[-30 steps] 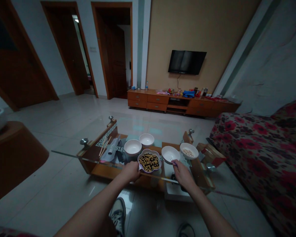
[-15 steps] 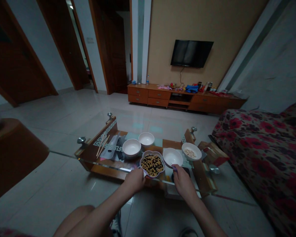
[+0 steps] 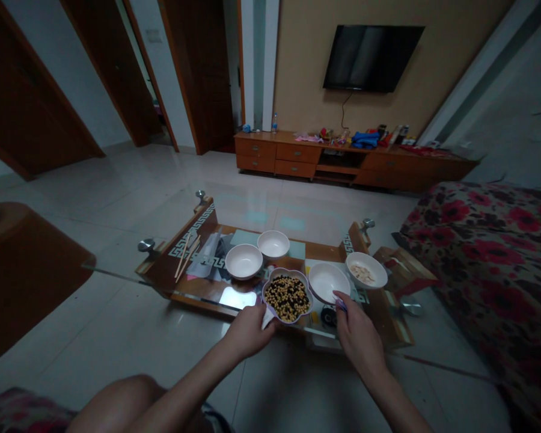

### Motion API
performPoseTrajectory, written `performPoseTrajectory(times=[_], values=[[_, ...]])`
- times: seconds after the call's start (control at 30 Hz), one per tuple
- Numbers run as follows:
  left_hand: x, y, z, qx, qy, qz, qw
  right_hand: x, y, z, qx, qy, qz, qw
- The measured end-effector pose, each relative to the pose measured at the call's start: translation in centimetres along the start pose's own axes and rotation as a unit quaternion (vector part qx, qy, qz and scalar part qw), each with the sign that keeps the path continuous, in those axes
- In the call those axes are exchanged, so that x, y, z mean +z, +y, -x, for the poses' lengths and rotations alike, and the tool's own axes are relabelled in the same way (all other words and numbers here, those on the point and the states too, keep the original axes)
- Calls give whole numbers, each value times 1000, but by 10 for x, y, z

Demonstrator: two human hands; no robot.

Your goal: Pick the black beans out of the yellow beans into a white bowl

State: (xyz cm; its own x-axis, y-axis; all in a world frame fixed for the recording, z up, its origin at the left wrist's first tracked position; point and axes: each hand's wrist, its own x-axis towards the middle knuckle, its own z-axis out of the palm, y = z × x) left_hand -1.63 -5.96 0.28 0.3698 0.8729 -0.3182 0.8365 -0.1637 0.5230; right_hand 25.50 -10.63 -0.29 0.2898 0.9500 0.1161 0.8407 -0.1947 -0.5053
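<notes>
From my remote seat I had the person's left hand [image 3: 247,332] at the near rim of a scalloped white bowl [image 3: 287,296] with a purple edge, filled with yellow and black beans. Its fingers were curled against the rim, but I couldn't tell whether they gripped it. A white scrap [image 3: 267,318] poked out beside them.

The right hand [image 3: 358,337] was just beside that bowl, its fingers pinched closed on a small purple object [image 3: 341,304], under the edge of an empty white bowl [image 3: 324,282]. Past it sat a white bowl of pale flakes [image 3: 366,269]. Two more empty white bowls [image 3: 244,261] [image 3: 273,244] and a pair of chopsticks [image 3: 184,257] lay on the glass-topped table [image 3: 198,299], whose Greek-key border [image 3: 193,237] was the only marking I could make out. Beyond stood a wooden TV cabinet [image 3: 351,162] with a plastic bottle [image 3: 274,123], its label too small to read, under a dark wall-mounted television [image 3: 369,58].
</notes>
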Motion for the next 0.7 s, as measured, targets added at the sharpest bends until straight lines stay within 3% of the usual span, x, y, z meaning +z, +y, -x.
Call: performPoseTrajectory(times=[0.27,0.53,0.7], values=[[-4,-6,8,16,-6,89,996,4,7,10,-40,60,-54,996],[-11,2,1,-19,35,101,994,-4,-25,11,-18,78,-133,988],[-4,-2,-6,-43,39,152,987,5,-37,11,-30,112,-155,981]])
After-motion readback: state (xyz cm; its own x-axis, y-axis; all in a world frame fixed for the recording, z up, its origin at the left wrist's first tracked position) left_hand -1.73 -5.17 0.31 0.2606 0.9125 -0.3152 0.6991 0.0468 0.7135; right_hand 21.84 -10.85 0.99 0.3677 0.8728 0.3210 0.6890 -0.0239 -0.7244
